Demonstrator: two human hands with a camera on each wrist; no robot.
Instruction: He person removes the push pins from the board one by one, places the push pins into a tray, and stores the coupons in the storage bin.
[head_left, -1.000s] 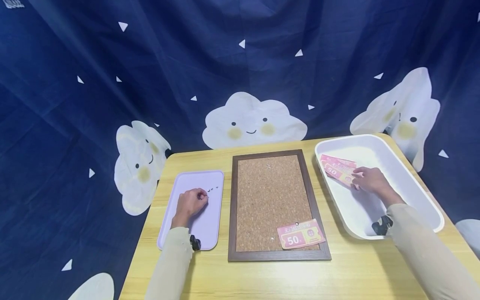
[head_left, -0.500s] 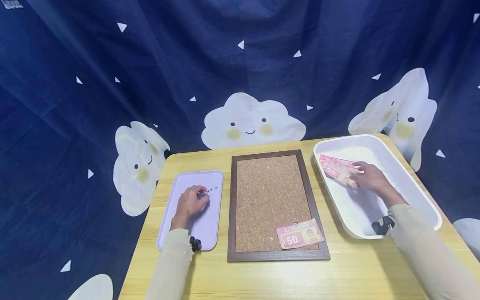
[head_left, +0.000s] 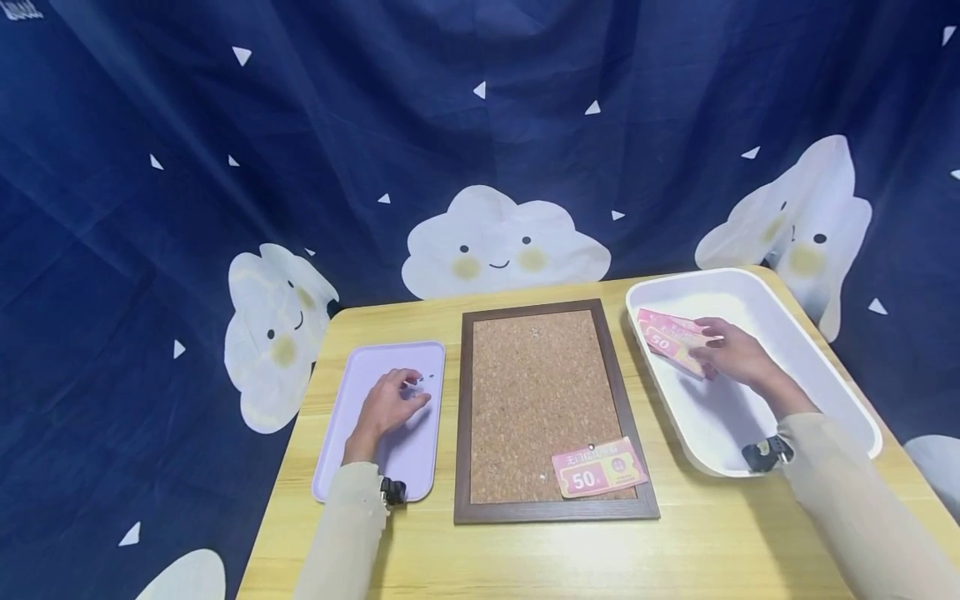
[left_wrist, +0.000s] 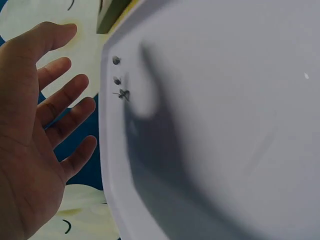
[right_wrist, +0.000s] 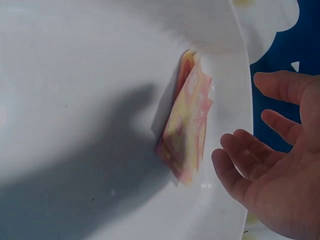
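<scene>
- At lower left of the head view: left hand (head_left: 386,406) spread loose over the pale lilac plastic tray (head_left: 352,467), gripping nothing; tiny silver metal pushpins (left_wrist: 119,80) just beyond the fingertips, near the tray's far edge.
- At right of the frame: right hand (head_left: 731,353) relaxed inside the deep white plastic bin (head_left: 840,392), fingers close to the stack of pink paper coupons (head_left: 667,337); contact uncertain, nothing pinched.
- Likely trouble: small slick pins skidding on the smooth tray or pricking a fingertip; thin coupons clinging together and lifting as several.
- Centre frame: rectangular cork board in a dark wooden frame (head_left: 536,392), grainy, one pink coupon (head_left: 598,468) pinned at its lower right.
</scene>
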